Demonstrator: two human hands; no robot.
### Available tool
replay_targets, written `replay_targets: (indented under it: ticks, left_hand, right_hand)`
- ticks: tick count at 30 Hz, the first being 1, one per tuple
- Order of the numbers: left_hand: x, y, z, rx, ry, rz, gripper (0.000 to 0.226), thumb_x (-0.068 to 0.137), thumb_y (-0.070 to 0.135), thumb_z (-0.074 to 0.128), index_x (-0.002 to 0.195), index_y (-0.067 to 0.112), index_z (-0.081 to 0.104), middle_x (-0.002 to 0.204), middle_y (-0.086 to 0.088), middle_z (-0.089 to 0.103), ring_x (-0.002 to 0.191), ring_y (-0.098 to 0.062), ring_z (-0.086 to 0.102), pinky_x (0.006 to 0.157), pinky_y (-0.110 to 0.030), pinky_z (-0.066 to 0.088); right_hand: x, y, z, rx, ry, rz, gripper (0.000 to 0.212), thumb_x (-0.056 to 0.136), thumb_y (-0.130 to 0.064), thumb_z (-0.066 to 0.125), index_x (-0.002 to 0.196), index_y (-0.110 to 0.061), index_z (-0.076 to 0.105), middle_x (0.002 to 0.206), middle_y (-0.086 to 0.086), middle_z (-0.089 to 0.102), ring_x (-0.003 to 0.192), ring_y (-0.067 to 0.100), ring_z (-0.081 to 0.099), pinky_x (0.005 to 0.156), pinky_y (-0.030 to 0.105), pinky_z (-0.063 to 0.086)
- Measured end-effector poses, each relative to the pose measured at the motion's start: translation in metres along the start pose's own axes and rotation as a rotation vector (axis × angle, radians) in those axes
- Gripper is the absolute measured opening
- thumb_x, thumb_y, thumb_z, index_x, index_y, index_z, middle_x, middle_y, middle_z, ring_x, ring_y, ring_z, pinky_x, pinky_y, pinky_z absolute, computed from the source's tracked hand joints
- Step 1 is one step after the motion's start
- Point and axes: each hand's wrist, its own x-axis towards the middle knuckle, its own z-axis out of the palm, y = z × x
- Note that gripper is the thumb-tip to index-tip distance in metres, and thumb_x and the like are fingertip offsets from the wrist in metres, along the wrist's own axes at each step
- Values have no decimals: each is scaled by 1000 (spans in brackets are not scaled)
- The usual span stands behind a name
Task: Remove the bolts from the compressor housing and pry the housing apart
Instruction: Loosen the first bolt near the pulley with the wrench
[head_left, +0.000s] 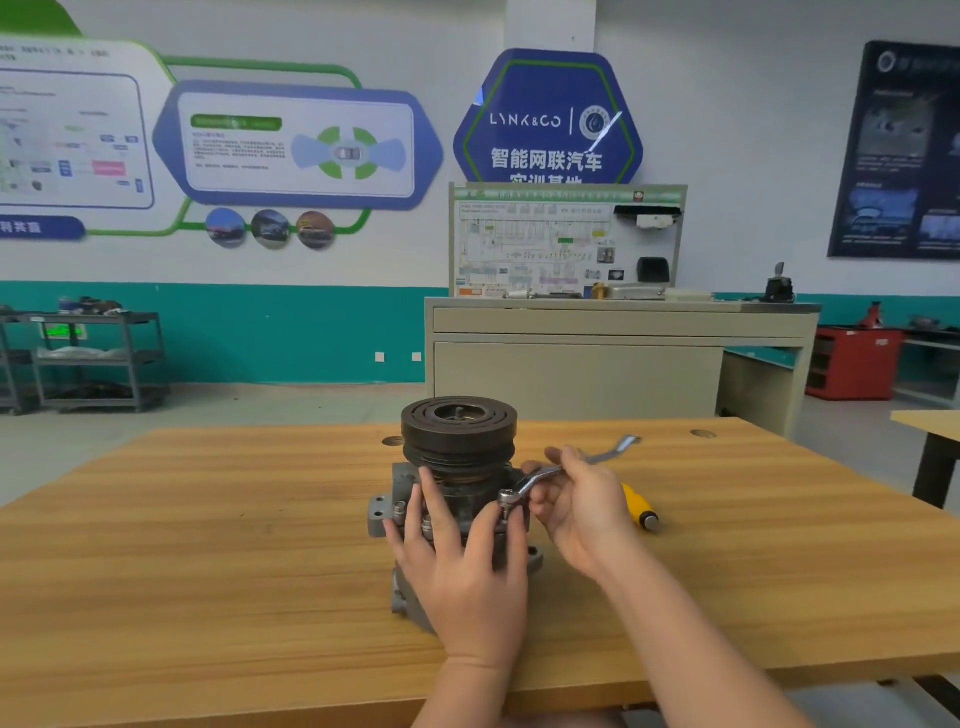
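The compressor (460, 467) stands upright on the wooden table (208, 519), its dark pulley on top and its grey housing below. Two bolts (399, 512) stick up from the housing at the left. My left hand (462, 566) rests on the front of the housing, fingers spread, with thumb and forefinger pinching the ring end of a silver offset wrench (540, 475) over a bolt on the right side. My right hand (582, 506) grips the wrench shank, whose far end points up and to the right.
A yellow-handled screwdriver (641, 509) lies on the table just right of my right hand. Behind the table stand a beige cabinet (571, 358) with a training board, a grey cart at left and a red tool cabinet (852, 364) at right.
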Motion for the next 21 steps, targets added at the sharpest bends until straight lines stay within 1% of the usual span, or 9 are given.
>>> replay_targets:
  ticks: [2, 5, 8, 11, 14, 15, 17, 19, 21]
  left_hand:
    - [-1, -2, 0, -12, 17, 23, 29, 87, 36, 60, 81, 15, 79, 143, -25, 44, 125, -44, 46, 110, -62, 28]
    - [1, -2, -2, -45, 33, 20, 29, 87, 36, 59, 82, 16, 80, 144, -23, 43, 127, -44, 46, 112, -61, 26]
    - [3, 1, -4, -86, 45, -34, 28, 85, 36, 60, 79, 17, 80, 145, -20, 43, 127, -45, 47, 112, -62, 25]
    - [5, 8, -5, -158, 52, -138, 25, 80, 37, 62, 76, 20, 80, 147, -14, 40, 130, -44, 45, 111, -66, 24]
    - [5, 11, -3, -188, 50, -202, 8, 74, 28, 77, 74, 20, 79, 149, -10, 40, 133, -39, 42, 112, -65, 21]
    - [5, 12, -3, -198, 47, -228, 5, 70, 21, 84, 73, 20, 79, 149, -9, 40, 134, -36, 40, 113, -64, 20]
    - [6, 12, -1, -217, 43, -261, 11, 66, 15, 88, 70, 19, 79, 149, -8, 41, 134, -34, 40, 113, -62, 19]
    - [6, 14, -1, -215, 62, -256, 4, 66, 20, 81, 68, 18, 78, 148, -10, 42, 132, -38, 44, 112, -63, 21]
    - [6, 14, -1, -207, 77, -243, 4, 67, 22, 78, 67, 18, 77, 147, -11, 44, 131, -39, 45, 112, -64, 22]
  right_hand:
    - [6, -10, -2, -79, -97, 141, 21, 106, -20, 35, 102, -4, 49, 62, 11, 68, 38, 12, 53, 36, 21, 43]
    - [8, -18, -1, -83, -182, 104, 18, 105, -20, 38, 103, -6, 50, 69, 14, 70, 44, 13, 58, 40, 21, 47]
    - [3, -19, -1, 116, -212, 5, 20, 104, -20, 38, 95, -7, 51, 75, 17, 70, 51, 16, 62, 45, 24, 51]
    - [-5, -19, -9, 307, -197, -53, 24, 104, -19, 36, 87, -9, 50, 78, 17, 70, 56, 17, 64, 50, 25, 54]
    - [-10, -14, -18, 383, -120, -52, 24, 104, -18, 38, 85, -10, 51, 77, 15, 70, 58, 17, 63, 52, 24, 55]
    - [-11, -11, -21, 387, -101, -51, 25, 104, -18, 38, 85, -9, 52, 77, 15, 70, 58, 16, 63, 52, 23, 55]
    - [-10, -5, -23, 362, -87, -66, 25, 103, -19, 40, 86, -7, 54, 77, 15, 70, 57, 16, 64, 51, 23, 55]
    - [-10, -1, -21, 288, -100, -135, 24, 101, -22, 43, 90, -5, 56, 79, 16, 71, 58, 16, 65, 52, 24, 55]
    - [-12, 2, -17, 204, -123, -253, 22, 94, -27, 50, 91, -6, 56, 81, 18, 71, 59, 17, 66, 53, 25, 55]
